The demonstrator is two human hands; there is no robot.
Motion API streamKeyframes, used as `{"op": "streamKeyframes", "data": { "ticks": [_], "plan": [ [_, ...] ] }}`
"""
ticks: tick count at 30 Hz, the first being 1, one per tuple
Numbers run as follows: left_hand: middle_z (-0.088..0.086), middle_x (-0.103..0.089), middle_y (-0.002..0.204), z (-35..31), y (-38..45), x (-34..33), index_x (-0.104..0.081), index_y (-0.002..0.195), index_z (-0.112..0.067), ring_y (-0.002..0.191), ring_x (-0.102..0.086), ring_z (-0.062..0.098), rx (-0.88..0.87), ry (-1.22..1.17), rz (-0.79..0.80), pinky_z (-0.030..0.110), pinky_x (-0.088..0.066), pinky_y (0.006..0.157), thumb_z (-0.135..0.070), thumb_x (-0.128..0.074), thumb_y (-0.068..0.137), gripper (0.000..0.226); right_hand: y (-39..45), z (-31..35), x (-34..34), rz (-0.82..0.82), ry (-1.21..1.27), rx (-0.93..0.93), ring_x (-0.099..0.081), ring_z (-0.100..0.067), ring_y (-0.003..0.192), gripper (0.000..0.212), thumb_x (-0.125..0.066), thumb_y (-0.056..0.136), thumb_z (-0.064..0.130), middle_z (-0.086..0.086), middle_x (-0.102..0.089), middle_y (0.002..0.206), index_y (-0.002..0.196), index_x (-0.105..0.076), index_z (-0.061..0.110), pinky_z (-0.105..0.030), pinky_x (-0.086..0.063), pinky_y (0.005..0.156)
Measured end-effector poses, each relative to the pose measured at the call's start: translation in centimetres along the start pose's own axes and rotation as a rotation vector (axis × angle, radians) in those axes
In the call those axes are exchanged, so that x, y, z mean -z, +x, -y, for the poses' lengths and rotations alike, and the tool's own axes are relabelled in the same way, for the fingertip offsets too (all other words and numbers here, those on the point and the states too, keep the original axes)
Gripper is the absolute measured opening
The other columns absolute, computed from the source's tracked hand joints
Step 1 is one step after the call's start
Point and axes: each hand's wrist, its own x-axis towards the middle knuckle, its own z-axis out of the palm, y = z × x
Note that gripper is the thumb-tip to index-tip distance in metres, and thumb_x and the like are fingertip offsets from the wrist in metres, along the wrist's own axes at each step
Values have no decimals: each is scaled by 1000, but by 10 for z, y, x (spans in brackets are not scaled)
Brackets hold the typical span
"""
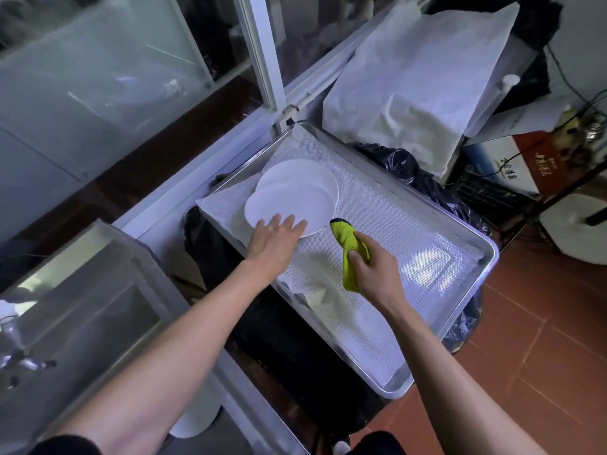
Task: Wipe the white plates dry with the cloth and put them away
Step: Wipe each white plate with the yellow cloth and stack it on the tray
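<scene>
On a metal tray (473, 284) lined with a white mesh mat (410, 244), two white plates (295, 192) lie in a small pile, the near one partly over the far one. They sit at the far left part of the tray. The person's left hand (274, 241) is flat, with straight fingers that reach over the near rim of the top plate. It does not grip the plate yet. The right hand (372, 270) is curled tight around a yellow-green cloth (349, 251), which sticks out toward the plates, just beside them. This looks like the start of picking up the top plate to dry it. To do it well, the left hand should slide its fingers under the rim and lift only the top plate, so the one below stays put. A wet plate can be slippery, so a firm hold at the edge would help. Then the cloth can rub the whole face in circles, then the back, while the left hand turns the plate. Beside the tray stand glass cabinet doors (98, 77), a black bag (404, 169) and a big white bag (420, 70).
</scene>
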Motion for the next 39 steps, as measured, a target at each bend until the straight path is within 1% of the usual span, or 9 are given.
{"op": "streamKeyframes", "data": {
  "ticks": [5, 10, 12, 16, 23, 27, 31, 34, 39],
  "plan": [
    [8, -25, 163, -10, 19, -17, -17, 159, -22, 146, -29, 34, -5, -9, 23, 50, -39, 108, -4, -55, 90, 81, 3, -2, -13, -40, 42, -53, -59, -13, 96, 38, -61, 94, 19, 12, -67, 104, 131, -63, 27, -24, -37, 80],
    [8, -20, 166, -12, 28, -39, -15, 160, -22, 151, -18, 36, 28, -35, 13, 53, -29, 116, -3, -56, 90, 84, 2, -8, -24, -68, 106, -83, -50, 4, 86, 39, -61, 93, 16, 13, -65, 100, 131, -64, 26, 3, -33, 74],
    [7, -18, 167, -9, 34, -44, -14, 161, -23, 153, -15, 36, 33, -46, 12, 54, -26, 118, -1, -55, 89, 85, 3, -15, -22, -68, 102, -98, -54, 1, 90, 39, -61, 93, 16, 13, -66, 102, 131, -64, 26, 2, -33, 74],
    [9, -6, 169, -7, 49, -46, -6, 161, -21, 154, -4, 38, 37, -82, 58, 58, -17, 122, -4, -55, 91, 87, 5, -24, -18, -56, 100, -135, -59, -11, 107, 42, -61, 96, 17, 7, -68, 120, 137, -61, 24, -19, -37, 87],
    [11, 19, 168, -11, 51, -50, 15, 160, -20, 153, 17, 40, 33, -87, 121, 64, 0, 122, -24, -53, 99, 92, 6, -25, -21, -47, 85, -87, -55, -2, 100, 40, -62, 95, 18, 13, -66, 113, 134, -62, 26, -6, -34, 79],
    [8, 2, 169, -9, 46, -38, -6, 161, -23, 155, 4, 35, 55, -162, 104, 68, -7, 120, -20, -50, 99, 76, 3, -25, -22, 4, 29, -25, -57, -8, 98, 40, -62, 95, 17, 13, -68, 112, 133, -62, 28, -17, -36, 80],
    [9, -30, 160, -6, 22, -31, -34, 154, -19, 149, -22, 31, 51, -206, 18, 54, -22, 119, -17, -50, 97, 58, 2, -19, -23, 33, -18, 31, -57, -10, 94, 39, -61, 94, 16, 14, -67, 106, 130, -61, 30, -11, -37, 75],
    [6, -42, 150, -1, -9, -35, -47, 145, -17, 144, -33, 32, 56, -281, -90, 51, -29, 116, -9, -53, 93, 53, -4, -10, -26, 61, -33, 81, -56, -6, 88, 37, -60, 93, 15, 16, -66, 100, 126, -61, 32, -21, -41, 74],
    [5, -54, 141, 15, -79, -51, -60, 136, -18, 138, -41, 28, 133, -374, -181, 51, -35, 114, -12, -57, 93, 43, -33, 22, -49, 153, -58, 219, -59, 6, 91, 46, -56, 90, 15, 31, -63, 102, 122, -55, 47, -4, -41, 72]
  ]
}}
